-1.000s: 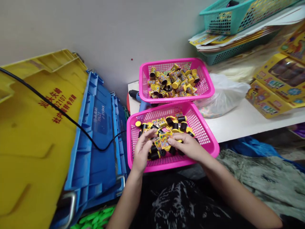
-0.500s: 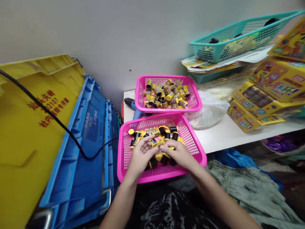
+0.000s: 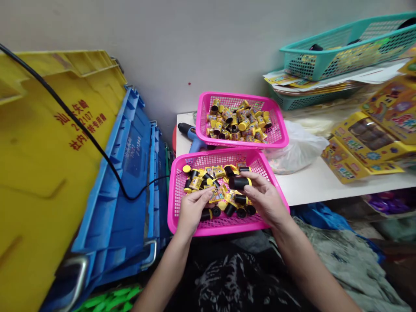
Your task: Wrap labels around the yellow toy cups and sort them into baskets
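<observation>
My left hand [image 3: 192, 211] pinches a yellow printed sticker [image 3: 218, 193] by its edge, above the near pink basket [image 3: 224, 231]. In my right hand [image 3: 267, 200] is a small black jar with a yellow lid [image 3: 239, 183], lying sideways between thumb and fingers. The sticker and the jar are apart. Beneath both hands, the near basket holds several black jars [image 3: 230, 210] with yellow lids, mixed with yellow printed labels. Behind it, the far pink basket [image 3: 283, 139] holds many jars wrapped in yellow labels [image 3: 243, 125].
A blue power tool [image 3: 195, 141] lies left of the far basket. To the right are a clear plastic bag [image 3: 292, 149], yellow printed boxes [image 3: 360, 143] and a teal basket [image 3: 312, 65] on stacked cards. Yellow and blue crates [image 3: 120, 169] stand left, with a black cable [image 3: 107, 158].
My hands have moved apart. The right hand has taken hold of a black jar, while the left keeps a yellow sticker. The camera view has shifted slightly left.
</observation>
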Available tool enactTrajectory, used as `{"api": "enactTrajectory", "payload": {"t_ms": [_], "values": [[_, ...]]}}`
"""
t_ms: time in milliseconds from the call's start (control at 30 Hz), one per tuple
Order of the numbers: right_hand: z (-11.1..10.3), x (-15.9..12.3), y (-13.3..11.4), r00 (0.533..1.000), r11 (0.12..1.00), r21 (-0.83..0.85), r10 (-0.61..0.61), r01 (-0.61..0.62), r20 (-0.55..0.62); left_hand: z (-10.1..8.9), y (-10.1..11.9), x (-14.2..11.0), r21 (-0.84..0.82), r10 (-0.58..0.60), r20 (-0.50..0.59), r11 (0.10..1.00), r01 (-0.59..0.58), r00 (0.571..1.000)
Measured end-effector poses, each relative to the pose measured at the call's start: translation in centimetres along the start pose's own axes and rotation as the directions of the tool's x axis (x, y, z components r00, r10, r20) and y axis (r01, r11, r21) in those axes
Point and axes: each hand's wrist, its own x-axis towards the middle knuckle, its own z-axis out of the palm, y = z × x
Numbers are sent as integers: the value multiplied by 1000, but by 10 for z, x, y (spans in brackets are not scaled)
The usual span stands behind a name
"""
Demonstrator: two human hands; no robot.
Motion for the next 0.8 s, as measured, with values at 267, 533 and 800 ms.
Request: {"api": "enactTrajectory", "payload": {"t_ms": [267,533,800], "values": [[2,-3,7,993,981,-184,-44,65,112,3,-2,-1,-123,-10,20,992,13,1000],[-2,-6,5,958,847,-461,-176,265,227,5,8,-5,-10,-15,154,1000,16,988],[12,-7,12,933,995,23,87,-101,350,16,9,-10,-73,-1,291,997,23,957]]}}
